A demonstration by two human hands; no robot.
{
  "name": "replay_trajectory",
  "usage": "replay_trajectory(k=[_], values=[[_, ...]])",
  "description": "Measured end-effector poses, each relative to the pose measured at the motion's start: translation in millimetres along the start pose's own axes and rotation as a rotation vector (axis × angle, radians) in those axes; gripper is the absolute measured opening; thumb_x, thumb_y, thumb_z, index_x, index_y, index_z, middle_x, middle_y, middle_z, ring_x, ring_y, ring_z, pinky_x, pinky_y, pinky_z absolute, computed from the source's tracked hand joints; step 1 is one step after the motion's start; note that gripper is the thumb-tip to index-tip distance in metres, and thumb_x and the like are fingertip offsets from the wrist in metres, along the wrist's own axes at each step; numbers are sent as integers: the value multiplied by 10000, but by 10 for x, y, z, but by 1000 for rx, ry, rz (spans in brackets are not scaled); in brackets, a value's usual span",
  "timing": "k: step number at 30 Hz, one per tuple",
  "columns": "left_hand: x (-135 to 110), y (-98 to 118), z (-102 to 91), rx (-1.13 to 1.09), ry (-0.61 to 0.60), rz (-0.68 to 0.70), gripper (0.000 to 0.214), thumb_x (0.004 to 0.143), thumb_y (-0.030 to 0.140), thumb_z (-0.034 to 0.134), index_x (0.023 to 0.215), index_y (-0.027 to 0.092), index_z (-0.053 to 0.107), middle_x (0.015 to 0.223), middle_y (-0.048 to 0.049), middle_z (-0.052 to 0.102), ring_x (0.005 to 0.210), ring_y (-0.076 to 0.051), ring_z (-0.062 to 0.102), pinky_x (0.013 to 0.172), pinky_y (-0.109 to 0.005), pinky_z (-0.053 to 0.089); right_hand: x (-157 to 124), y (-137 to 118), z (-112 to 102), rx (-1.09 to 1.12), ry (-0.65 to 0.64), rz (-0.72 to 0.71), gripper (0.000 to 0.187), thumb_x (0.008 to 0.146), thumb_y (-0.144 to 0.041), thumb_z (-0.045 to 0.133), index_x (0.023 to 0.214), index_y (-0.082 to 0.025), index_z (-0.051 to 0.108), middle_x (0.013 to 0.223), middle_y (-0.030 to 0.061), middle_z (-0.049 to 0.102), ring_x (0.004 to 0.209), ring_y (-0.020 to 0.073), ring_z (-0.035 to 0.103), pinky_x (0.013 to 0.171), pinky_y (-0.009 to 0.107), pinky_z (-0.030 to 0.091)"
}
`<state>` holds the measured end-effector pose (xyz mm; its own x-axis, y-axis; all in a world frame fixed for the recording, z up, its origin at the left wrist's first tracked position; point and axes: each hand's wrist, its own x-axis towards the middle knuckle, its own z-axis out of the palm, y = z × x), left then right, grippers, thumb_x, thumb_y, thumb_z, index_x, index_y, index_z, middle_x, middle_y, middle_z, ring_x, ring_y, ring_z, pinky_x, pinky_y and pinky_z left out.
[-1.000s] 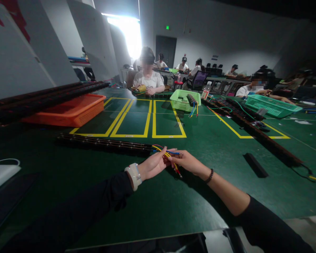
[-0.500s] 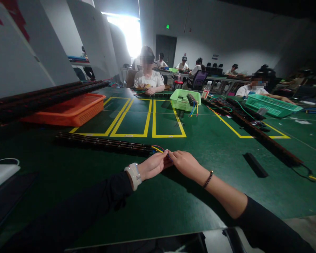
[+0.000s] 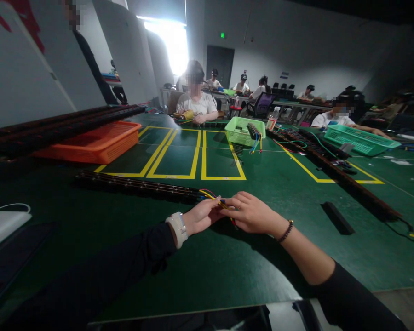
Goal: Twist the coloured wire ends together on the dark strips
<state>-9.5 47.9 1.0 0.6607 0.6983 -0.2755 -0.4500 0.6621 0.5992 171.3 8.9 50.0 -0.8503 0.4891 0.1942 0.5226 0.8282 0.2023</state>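
Note:
A long dark strip assembly (image 3: 138,185) lies on the green table, with coloured wires (image 3: 209,194) coming out of its right end. My left hand (image 3: 202,217) is closed round these wires near the strip's end, thumb on top. From the right, my right hand (image 3: 253,214) pinches the same wires between thumb and fingers, close to the left fingertips. Yellow, blue and red wire ends hang below the right fingers. The exact grip point is partly hidden by the fingers.
An orange basket (image 3: 89,149) stands at the left, a light green basket (image 3: 239,133) at the back, a teal basket (image 3: 362,140) at the right. More long strips (image 3: 359,184) lie right. A short black bar (image 3: 337,218) is nearby. A person (image 3: 196,101) sits opposite.
My right hand has shifted slightly right and its fingers have spread along the wires, so more wire shows below them. My left hand keeps its place.

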Motion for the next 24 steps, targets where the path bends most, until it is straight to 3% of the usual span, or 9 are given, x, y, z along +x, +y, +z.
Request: replay_trajectory(k=[6,8,11,14,18,21,24], values=[[24,-13,-29,-13,-19,-2,232,907,194,435,798,90,612,775,-85,636,686,-117,588,633,-212,444,18,-60,-29,-52,-64,-45,309,860,-208,492,1158,-196,573,1121,91,570,905,200,494,876,381,363],[28,-22,-29,-3,-8,-9,253,910,240,437,786,94,601,740,-78,626,646,-114,580,607,-209,440,8,-58,6,-44,-12,-74,283,907,-199,426,1143,-185,580,1014,83,602,855,185,499,843,365,379],[21,-32,-7,-6,-30,-9,304,918,298,418,765,95,584,697,-62,611,602,-104,566,609,-213,446,-10,-34,96,52,167,-54,277,917,-188,413,1133,-164,586,878,74,609,774,174,495,744,330,411],[2,-34,26,1,-36,20,373,921,373,382,771,94,578,713,-73,622,667,-125,597,711,-253,470,-13,4,180,234,378,113,244,905,-186,451,1094,-161,603,805,62,596,740,164,504,680,295,431],[-24,-30,54,36,-18,39,373,910,409,390,784,103,562,782,-112,651,782,-167,628,810,-315,464,-7,93,273,425,569,457,197,903,-207,485,1035,-188,630,835,50,624,777,152,565,701,276,460],[-42,-22,62,76,7,33,334,925,352,376,747,118,535,753,-109,649,779,-175,639,801,-327,471,-25,198,387,431,585,575,172,882,-201,521,989,-198,656,836,37,650,762,147,590,696,266,468],[-62,-6,67,104,24,17,321,930,304,368,707,128,518,678,-82,623,747,-176,644,774,-317,483,-47,317,526,339,497,574,179,879,-184,518,971,-191,671,817,45,647,767,158,588,704,273,470]])
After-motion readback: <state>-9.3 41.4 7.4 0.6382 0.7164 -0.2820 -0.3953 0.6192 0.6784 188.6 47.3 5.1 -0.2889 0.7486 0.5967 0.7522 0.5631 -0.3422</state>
